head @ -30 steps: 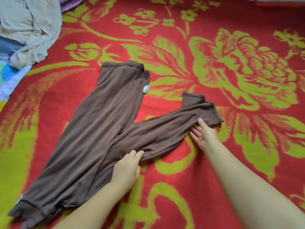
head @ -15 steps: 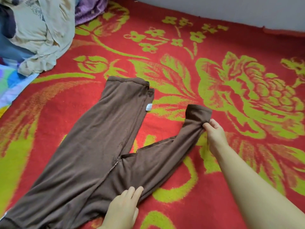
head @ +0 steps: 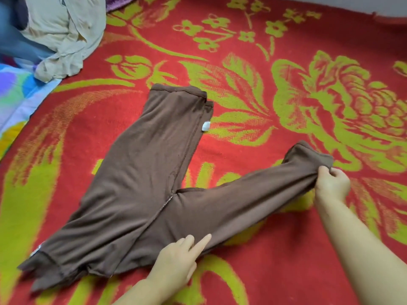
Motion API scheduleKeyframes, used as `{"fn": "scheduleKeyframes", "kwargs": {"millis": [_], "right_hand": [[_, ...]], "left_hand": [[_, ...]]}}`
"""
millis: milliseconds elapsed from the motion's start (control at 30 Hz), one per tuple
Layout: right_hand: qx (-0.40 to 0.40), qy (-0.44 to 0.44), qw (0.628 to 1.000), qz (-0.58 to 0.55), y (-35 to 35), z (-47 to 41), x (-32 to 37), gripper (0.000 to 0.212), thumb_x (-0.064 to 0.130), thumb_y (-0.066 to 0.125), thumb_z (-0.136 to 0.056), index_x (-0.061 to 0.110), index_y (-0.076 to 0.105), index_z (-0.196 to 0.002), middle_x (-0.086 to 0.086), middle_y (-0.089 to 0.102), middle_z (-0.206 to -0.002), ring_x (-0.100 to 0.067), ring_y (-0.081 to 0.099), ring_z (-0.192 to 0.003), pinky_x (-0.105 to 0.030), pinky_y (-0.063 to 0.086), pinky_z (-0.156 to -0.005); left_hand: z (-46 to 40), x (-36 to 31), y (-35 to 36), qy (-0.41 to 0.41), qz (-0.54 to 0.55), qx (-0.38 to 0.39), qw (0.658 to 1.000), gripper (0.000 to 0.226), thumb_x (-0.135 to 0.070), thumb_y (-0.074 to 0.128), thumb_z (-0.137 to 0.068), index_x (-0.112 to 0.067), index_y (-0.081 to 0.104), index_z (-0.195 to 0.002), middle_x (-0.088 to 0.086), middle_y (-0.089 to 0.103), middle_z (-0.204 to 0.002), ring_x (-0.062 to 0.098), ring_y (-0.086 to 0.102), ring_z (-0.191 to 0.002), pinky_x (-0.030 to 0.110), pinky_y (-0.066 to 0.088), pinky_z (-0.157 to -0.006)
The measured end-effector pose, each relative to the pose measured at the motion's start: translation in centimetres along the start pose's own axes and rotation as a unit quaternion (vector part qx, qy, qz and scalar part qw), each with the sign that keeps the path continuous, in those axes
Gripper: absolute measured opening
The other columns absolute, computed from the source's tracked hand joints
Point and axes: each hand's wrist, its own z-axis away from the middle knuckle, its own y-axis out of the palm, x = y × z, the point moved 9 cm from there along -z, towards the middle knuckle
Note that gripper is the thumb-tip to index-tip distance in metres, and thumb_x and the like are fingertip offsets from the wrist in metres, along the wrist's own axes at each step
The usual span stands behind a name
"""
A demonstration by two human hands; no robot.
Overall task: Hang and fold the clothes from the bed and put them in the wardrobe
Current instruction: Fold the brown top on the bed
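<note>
The red blanket (head: 275,260) with its yellow-green flower pattern covers the bed and fills nearly the whole view; its far edge shows at the top right corner, where it meets a pale wall; it carries everything named below. The brown leggings (head: 141,177) lie flat on the middle of the blanket, spread in a V; the waistband end lies toward the near left corner, one leg runs up toward the far edge, the other runs out toward the right edge; a small pale label (head: 206,126) sits at the right seam of the upper leg, near its cuff. A heap of beige clothing (head: 63,34) lies at the far left corner of the blanket, well apart from the leggings; beside it, along the left edge, lies a multicoloured cloth (head: 15,93); a strip of purple fabric (head: 119,1) shows at the far edge just behind the heap. My right hand (head: 332,183) is at the cuff of the right-running leg, fingers and thumb curled and pinching the bunched brown fabric there; that cuff looks slightly raised off the blanket. My left hand (head: 176,258) lies at the near side of the leggings below the crotch, fingers straight and apart, pressing the fabric flat onto the blanket.
</note>
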Motion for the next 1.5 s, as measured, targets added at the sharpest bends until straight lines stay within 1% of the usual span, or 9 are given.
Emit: {"fn": "scheduleKeyframes", "kwargs": {"millis": [233, 433, 567, 733, 933, 1067, 1167, 1333, 1500], "right_hand": [[0.092, 0.237, 0.967, -0.017, -2.3, 0.0, -13.0, 0.023, 0.004, 0.052, -0.089, 0.02, 0.05, -0.073, -0.003, 0.053, -0.08, -0.008, 0.05, -0.067, -0.031, 0.049, -0.065], [0.121, 0.021, 0.992, -0.011, -0.2, 1.5, -1.1, 0.017, 0.016, 0.051, -0.082, 0.018, 0.051, -0.065, -0.002, 0.049, -0.063, -0.024, 0.053, -0.069, -0.025, 0.051, -0.05], [0.188, -0.122, 0.973, -0.05, 6.6, 6.7, 11.4, 0.009, 0.021, 0.05, -0.074, 0.022, 0.054, -0.066, 0.003, 0.052, -0.066, -0.021, 0.053, -0.07, -0.051, 0.052, -0.071], [0.342, -0.152, 0.915, -0.151, 18.2, 16.1, 20.1, 0.024, 0.004, 0.051, -0.092, 0.012, 0.059, -0.113, 0.005, 0.06, -0.098, -0.01, 0.064, -0.083, -0.03, 0.058, -0.077], [0.406, -0.228, 0.873, 0.145, 21.7, 25.8, 11.4, 0.047, 0.003, 0.054, -0.089, 0.008, 0.047, -0.135, -0.014, 0.055, -0.124, -0.02, 0.056, -0.106, -0.012, 0.035, -0.086], [0.321, -0.141, 0.923, 0.16, 15.8, 29.7, 2.3, 0.051, 0.008, 0.064, -0.087, -0.001, 0.046, -0.134, -0.021, 0.052, -0.126, -0.034, 0.048, -0.12, -0.034, 0.034, -0.103], [0.258, -0.021, 0.96, 0.11, 11.2, 33.8, -2.1, 0.057, 0.018, 0.063, -0.091, 0.002, 0.038, -0.139, -0.016, 0.045, -0.134, -0.029, 0.043, -0.125, -0.035, 0.033, -0.105], [0.309, 0.234, 0.922, -0.013, 11.6, 41.6, -8.2, 0.057, 0.022, 0.062, -0.092, 0.014, 0.032, -0.14, -0.011, 0.058, -0.119, -0.022, 0.059, -0.104, -0.039, 0.049, -0.093], [0.323, 0.29, 0.898, -0.066, 11.4, 43.0, -7.0, 0.018, -0.002, 0.051, -0.091, 0.012, 0.051, -0.082, -0.007, 0.053, -0.071, -0.01, 0.055, -0.053, -0.02, 0.043, -0.043]], "left_hand": [[0.4, -4.8, 5.9, 0.006, -0.047, 0.111, 0.993, 0.118, -0.037, 0.082, -0.005, -0.028, 0.064, -0.121, -0.004, 0.057, -0.068, 0.012, 0.046, -0.042, 0.017, 0.031, -0.039], [1.5, -1.2, 3.2, -0.093, 0.169, 0.082, 0.978, 0.063, -0.032, 0.026, -0.078, -0.026, 0.051, -0.136, -0.005, 0.049, -0.099, 0.014, 0.054, -0.094, 0.028, 0.044, -0.08], [2.8, 4.4, 0.1, -0.246, 0.479, -0.037, 0.842, 0.024, -0.035, 0.051, -0.073, -0.024, 0.068, -0.085, -0.009, 0.056, -0.076, -0.003, 0.049, -0.072, 0.015, 0.037, -0.069], [6.2, 11.6, 0.1, -0.424, 0.626, -0.128, 0.642, 0.016, -0.006, 0.055, -0.093, -0.014, 0.067, -0.098, 0.004, 0.073, -0.096, 0.019, 0.065, -0.091, 0.035, 0.049, -0.089], [11.5, 19.1, -7.2, -0.431, 0.319, -0.246, 0.808, 0.034, -0.002, 0.059, -0.088, -0.015, 0.057, -0.12, 0.006, 0.056, -0.105, 0.026, 0.056, -0.099, 0.043, 0.047, -0.093], [13.1, 22.6, -6.6, -0.435, 0.169, -0.073, 0.881, 0.062, -0.027, 0.062, -0.091, -0.019, 0.034, -0.145, 0.002, 0.039, -0.144, 0.024, 0.035, -0.133, 0.04, 0.031, -0.107], [13.3, 23.2, -4.5, -0.435, 0.22, 0.02, 0.873, 0.049, -0.034, 0.064, -0.089, -0.022, 0.042, -0.131, -0.001, 0.057, -0.121, 0.025, 0.054, -0.118, 0.034, 0.041, -0.088], [16.2, 18.0, -1.2, -0.418, 0.538, 0.061, 0.729, 0.007, -0.01, 0.062, -0.091, -0.015, 0.063, -0.096, 0.005, 0.071, -0.1, 0.012, 0.067, -0.084, 0.02, 0.05, -0.069], [22.1, 12.8, 0.6, -0.446, 0.724, 0.077, 0.52, 0.021, -0.011, 0.057, -0.094, -0.001, 0.066, -0.11, 0.018, 0.071, -0.105, 0.028, 0.069, -0.097, 0.036, 0.052, -0.086]]}}
